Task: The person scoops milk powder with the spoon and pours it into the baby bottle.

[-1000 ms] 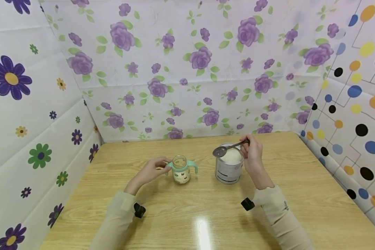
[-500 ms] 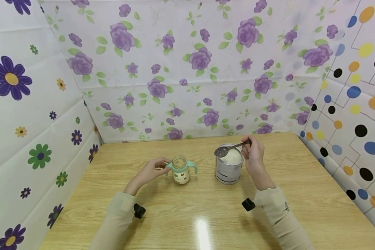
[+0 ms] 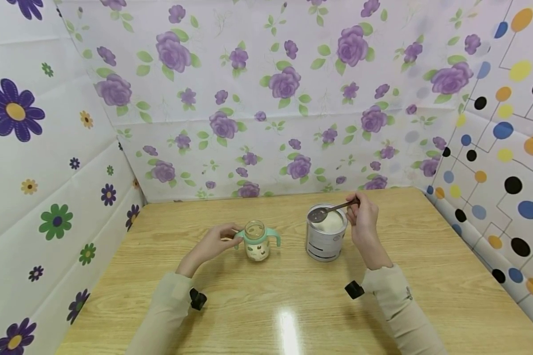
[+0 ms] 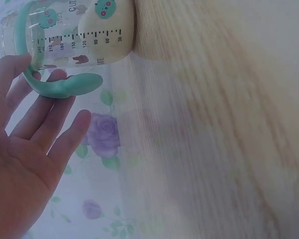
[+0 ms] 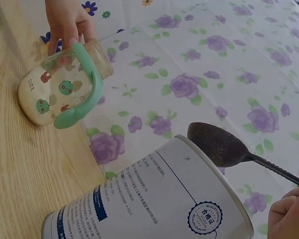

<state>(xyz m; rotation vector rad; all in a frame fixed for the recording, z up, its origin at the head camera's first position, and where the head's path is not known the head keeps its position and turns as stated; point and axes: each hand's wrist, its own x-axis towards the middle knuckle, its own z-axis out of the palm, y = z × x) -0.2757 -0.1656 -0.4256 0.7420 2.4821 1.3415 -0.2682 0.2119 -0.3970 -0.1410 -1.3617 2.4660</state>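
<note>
1. Spoon [image 3: 326, 211] — held over the open tin [image 3: 325, 241]. Its bowl sits above the tin's rim at about 10 o'clock; whether it carries powder cannot be told.
2. Long axis of the spoon: it runs from the bowl at roughly 8 o'clock up to the handle end at 2 o'clock in the head view, where it meets the fingers.
3. Right hand [image 3: 363, 222] — pinches the handle end with curled fingers and stands at 3 o'clock from the tin, just beside its wall.
4. Tin contents: white powder fills it close to the rim, directly under the spoon bowl.
5. Baby bottle [image 3: 256, 240] — upright on the table [image 3: 426, 276], at 9 o'clock from the tin and apart from it. Its mouth is uncovered, and pale powder lies in its base.
6. Left hand [image 3: 213, 242] — at 9 o'clock from the bottle; the fingers rest, relaxed, against the green handle [image 4: 60, 85] without closing round it.
7. Nearer hand: the right hand is nearer the spoon and tin, the left hand nearer the bottle.
</note>
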